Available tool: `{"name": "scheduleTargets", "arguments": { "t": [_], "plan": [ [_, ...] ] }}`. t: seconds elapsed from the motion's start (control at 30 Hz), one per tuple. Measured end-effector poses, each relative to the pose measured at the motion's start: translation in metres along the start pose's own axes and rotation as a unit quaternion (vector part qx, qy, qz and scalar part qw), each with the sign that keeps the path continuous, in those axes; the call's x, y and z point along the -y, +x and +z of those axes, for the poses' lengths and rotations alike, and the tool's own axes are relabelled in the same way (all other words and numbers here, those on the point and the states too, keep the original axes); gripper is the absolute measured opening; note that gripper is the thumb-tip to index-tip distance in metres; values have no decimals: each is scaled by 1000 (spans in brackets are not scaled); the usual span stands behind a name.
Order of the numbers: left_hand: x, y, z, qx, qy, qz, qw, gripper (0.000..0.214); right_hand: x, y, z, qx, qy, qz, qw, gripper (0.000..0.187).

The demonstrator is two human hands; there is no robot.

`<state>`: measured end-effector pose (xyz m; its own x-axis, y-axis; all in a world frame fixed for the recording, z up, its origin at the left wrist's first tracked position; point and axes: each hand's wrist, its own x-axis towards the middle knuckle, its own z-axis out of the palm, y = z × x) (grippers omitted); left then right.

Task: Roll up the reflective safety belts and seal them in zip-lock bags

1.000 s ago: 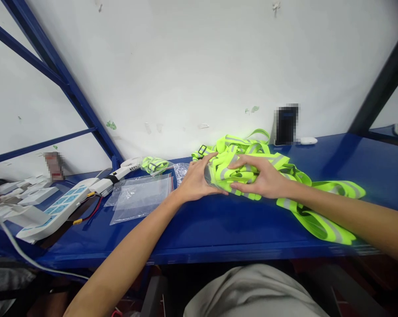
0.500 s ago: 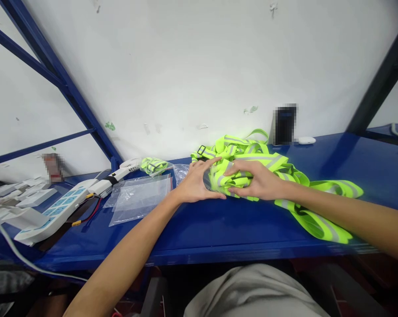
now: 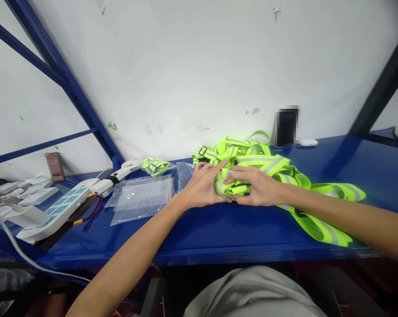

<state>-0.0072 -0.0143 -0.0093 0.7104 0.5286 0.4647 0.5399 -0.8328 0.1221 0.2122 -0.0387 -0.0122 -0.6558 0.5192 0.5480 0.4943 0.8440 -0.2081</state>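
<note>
A tangle of neon yellow reflective straps with grey bands lies on the blue table. My left hand and my right hand meet at the near left end of the pile, both closed around a bunched wad of strap. The fingers of the two hands almost touch. A long strap end trails to the right under my right forearm.
Clear zip bags lie left of my hands, with a bagged strap bundle behind them. A white power strip, a small white fan and white boxes sit far left. A dark device leans on the wall.
My hands have drawn closer together and pressed the strap into a tighter wad, nearer the table's front. The left hand has moved slightly right.
</note>
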Motion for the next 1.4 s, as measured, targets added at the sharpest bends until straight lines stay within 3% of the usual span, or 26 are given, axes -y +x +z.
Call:
{"name": "scheduleTargets", "arguments": {
  "t": [0.17, 0.37, 0.53, 0.63, 0.83, 0.97, 1.1, 1.27, 1.4],
  "plan": [
    [-10, 1, -5, 12, -4, 15, 1000, 98, 4, -5, 3, 0, -79, -49, 996, 23],
    [-5, 0, -7, 61, -74, 16, 995, 111, 3, -6, 5, 18, -158, -120, 980, 31],
    [-2, -6, -16, 114, -131, 7, 985, 126, 6, -7, 6, 37, -119, -54, 991, 62],
    [-4, -7, -18, 104, -151, -8, 983, 121, 5, -8, 7, 40, -101, -22, 994, 73],
    [-2, -3, -9, 37, -111, -27, 993, 117, -3, -12, 12, -19, -86, -89, 992, 58],
    [-2, 0, -9, 54, 16, -23, 998, 85, -5, -12, 14, -28, -84, -123, 988, 54],
    [-6, 1, -10, 77, 42, -21, 996, 66, -2, -11, 14, -17, -95, -112, 989, 54],
    [-9, 2, -12, 98, 10, -30, 995, 69, 1, -10, 13, 17, -101, -107, 989, 52],
    [-11, 3, -12, 111, -8, -40, 993, 69, 8, -4, 7, 59, -106, -58, 991, 52]
  ]
}}
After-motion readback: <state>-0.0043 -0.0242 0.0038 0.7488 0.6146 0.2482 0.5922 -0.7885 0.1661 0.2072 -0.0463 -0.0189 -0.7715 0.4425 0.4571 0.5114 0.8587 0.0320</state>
